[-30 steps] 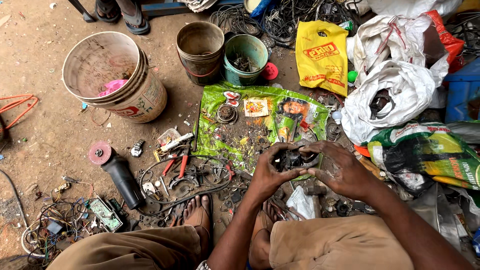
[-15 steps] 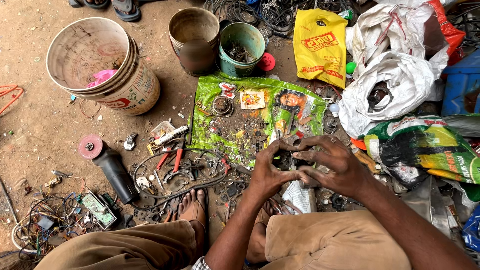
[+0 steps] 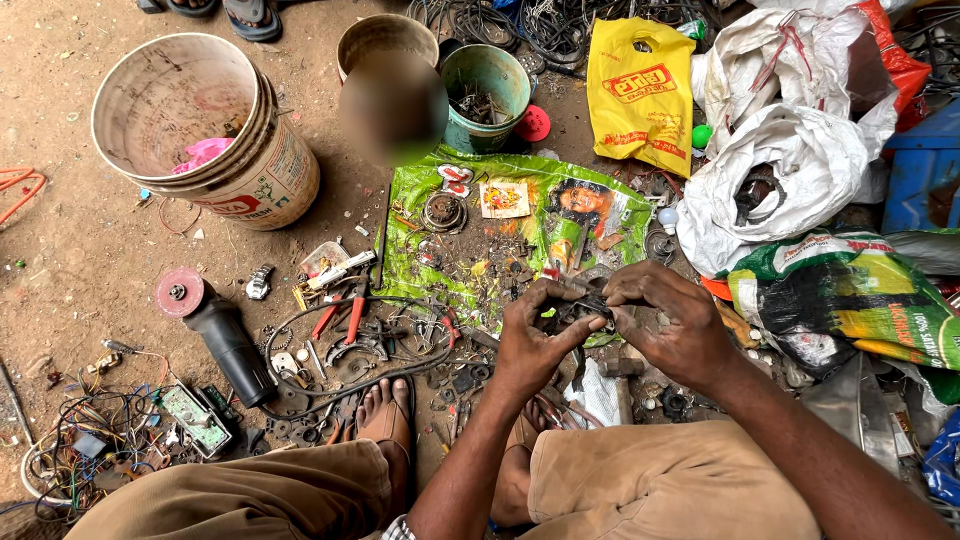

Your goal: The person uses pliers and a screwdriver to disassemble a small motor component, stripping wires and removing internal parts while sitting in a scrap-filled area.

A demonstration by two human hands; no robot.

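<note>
At the left edge of the frame a tangle of thin coloured wires (image 3: pixel 95 430) lay on the dirt floor (image 3: pixel 70 250) beside a small green circuit board (image 3: pixel 195 418), and just right of them a black angle grinder with a red disc (image 3: pixel 215 325) lay on its side. In the upper left a worn cream plastic bucket (image 3: pixel 205 130) tilted toward the camera with a pink scrap inside. Red-handled pliers (image 3: pixel 340 318) and loose metal bits were scattered near the person's bare foot (image 3: pixel 385 415) at lower centre. A crumpled green printed plastic sheet (image 3: pixel 500 235) was spread at centre, strewn with small parts, with a teal bucket of scrap (image 3: pixel 487 85) above it. Compared with half a second earlier, the hands had drawn closer together and dropped a little lower over the sheet's near edge, which suggests the prying or twisting had tightened onto one spot. The left hand (image 3: pixel 530 345) had its grip clamped around a small dark metal component (image 3: pixel 578 312), held in the air at centre right just above the knees, and the right hand (image 3: pixel 670 325) pinched the same piece from the other side, fingertips pressed onto it. To the right stood a yellow plastic bag (image 3: pixel 640 95), a white woven sack (image 3: pixel 790 170) gaping open, and a green-and-yellow printed sack (image 3: pixel 850 295) at the far right.
</note>
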